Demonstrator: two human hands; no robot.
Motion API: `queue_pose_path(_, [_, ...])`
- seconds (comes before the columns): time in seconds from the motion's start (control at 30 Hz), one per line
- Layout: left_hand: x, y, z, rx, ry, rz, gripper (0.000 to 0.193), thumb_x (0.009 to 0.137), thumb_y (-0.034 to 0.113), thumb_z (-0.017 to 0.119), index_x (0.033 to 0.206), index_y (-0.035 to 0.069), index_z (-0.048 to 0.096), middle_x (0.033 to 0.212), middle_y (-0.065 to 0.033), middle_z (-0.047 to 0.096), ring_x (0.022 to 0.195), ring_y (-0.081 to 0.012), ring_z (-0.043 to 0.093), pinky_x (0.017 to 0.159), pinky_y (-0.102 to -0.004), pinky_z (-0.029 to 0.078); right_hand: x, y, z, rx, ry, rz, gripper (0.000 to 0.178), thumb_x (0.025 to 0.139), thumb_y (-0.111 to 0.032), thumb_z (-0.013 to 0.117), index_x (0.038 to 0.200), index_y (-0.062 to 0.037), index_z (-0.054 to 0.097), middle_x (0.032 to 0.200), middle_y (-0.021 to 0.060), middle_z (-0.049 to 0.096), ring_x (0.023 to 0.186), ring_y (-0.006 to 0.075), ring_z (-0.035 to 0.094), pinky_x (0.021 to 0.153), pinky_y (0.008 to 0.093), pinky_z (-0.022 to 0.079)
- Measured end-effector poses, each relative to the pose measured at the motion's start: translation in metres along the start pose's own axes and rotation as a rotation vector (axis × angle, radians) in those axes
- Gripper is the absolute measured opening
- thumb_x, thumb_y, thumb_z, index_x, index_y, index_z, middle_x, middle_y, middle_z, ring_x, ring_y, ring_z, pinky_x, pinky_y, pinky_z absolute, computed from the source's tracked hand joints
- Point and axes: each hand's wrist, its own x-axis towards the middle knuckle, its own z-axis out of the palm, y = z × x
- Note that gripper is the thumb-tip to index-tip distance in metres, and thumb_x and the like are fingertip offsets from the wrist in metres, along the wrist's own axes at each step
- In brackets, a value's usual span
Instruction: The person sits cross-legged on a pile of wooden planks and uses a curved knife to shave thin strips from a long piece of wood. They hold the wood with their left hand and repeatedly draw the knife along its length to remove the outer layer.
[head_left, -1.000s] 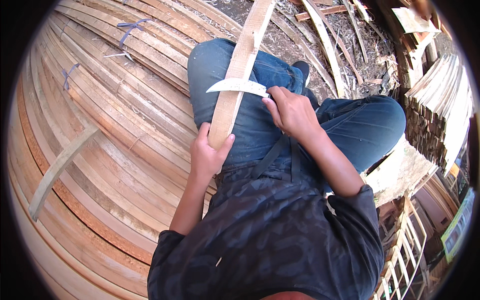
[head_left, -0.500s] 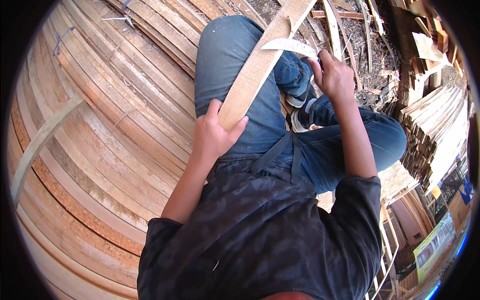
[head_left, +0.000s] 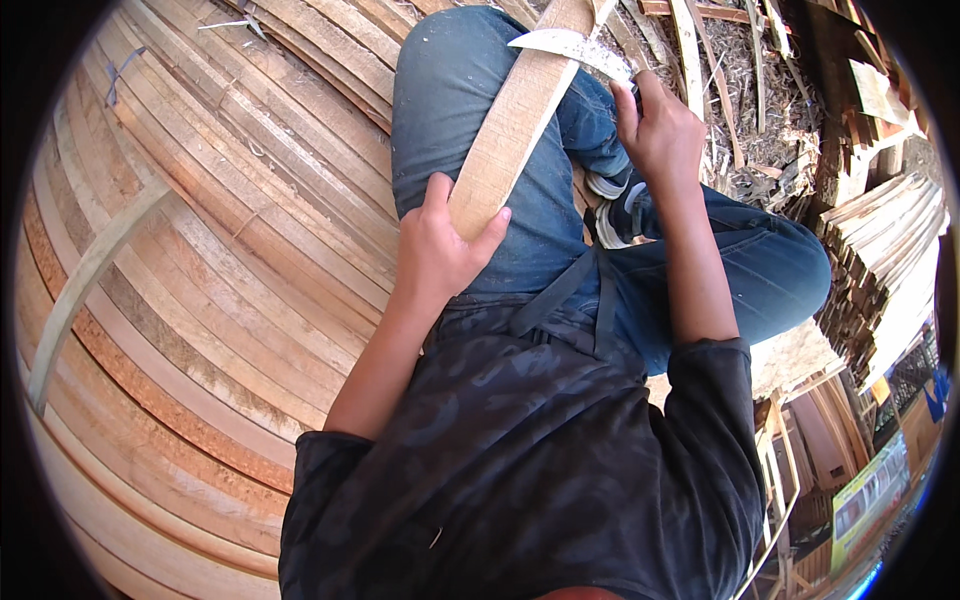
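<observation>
A flat wooden board rests slantwise across my left thigh, its far end running out past the top of the view. My left hand grips the near end, thumb on one edge and fingers at the other. In my right hand is a knife with a pale curved blade, its handle mostly hidden by the fingers. The blade lies across the far part of the board, pointing left. A thin shaving curls up at the board's edge just beyond the blade.
Long wooden planks fill the left side, with a curved strip lying across them. To the right stands a stack of thin wood pieces. Shavings and scraps litter the ground at the upper right.
The knife and my right hand have moved a little up in the view, farther along the board. The shaving now sits nearer the board's right edge. My left hand keeps its grip.
</observation>
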Motion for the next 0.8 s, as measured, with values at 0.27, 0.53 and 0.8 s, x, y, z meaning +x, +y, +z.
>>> queue_pose_path(0.27, [0.004, -0.011, -0.007, -0.114, -0.047, 0.052, 0.041, 0.079, 0.028, 0.077, 0.089, -0.001, 0.049, 0.074, -0.0223, 0.064, 0.071, -0.0330, 0.069, 0.062, -0.0388, 0.052, 0.004, -0.011, -0.013, 1.573, -0.873, 0.724, 0.045, 0.100, -0.045, 0.049, 0.078, -0.0057, 0.051, 0.055, 0.0023, 0.050, 0.038, 0.0077, 0.044, 0.037, 0.0214, 0.039])
queue_pose_path(0.53, [0.011, -0.032, -0.020, -0.231, -0.183, 0.096, 0.035, 0.076, 0.023, 0.076, 0.088, 0.000, 0.053, 0.076, -0.0119, 0.063, 0.071, -0.0140, 0.058, 0.064, -0.0310, 0.049, 0.001, 0.004, -0.043, 1.476, -0.983, 0.624, 0.047, 0.100, -0.042, 0.052, 0.069, -0.0064, 0.050, 0.049, -0.0009, 0.045, 0.034, 0.0057, 0.039, 0.034, 0.0197, 0.032])
queue_pose_path(0.8, [0.014, -0.027, -0.019, -0.264, -0.216, 0.047, 0.035, 0.076, 0.024, 0.076, 0.090, 0.001, 0.054, 0.077, -0.0081, 0.059, 0.074, -0.0115, 0.052, 0.066, -0.0296, 0.046, -0.023, -0.018, -0.032, 0.588, -0.125, 0.403, 0.035, 0.087, -0.031, 0.075, 0.076, 0.0014, 0.065, 0.053, -0.0036, 0.044, 0.051, 0.0050, 0.035, 0.046, 0.0252, 0.029])
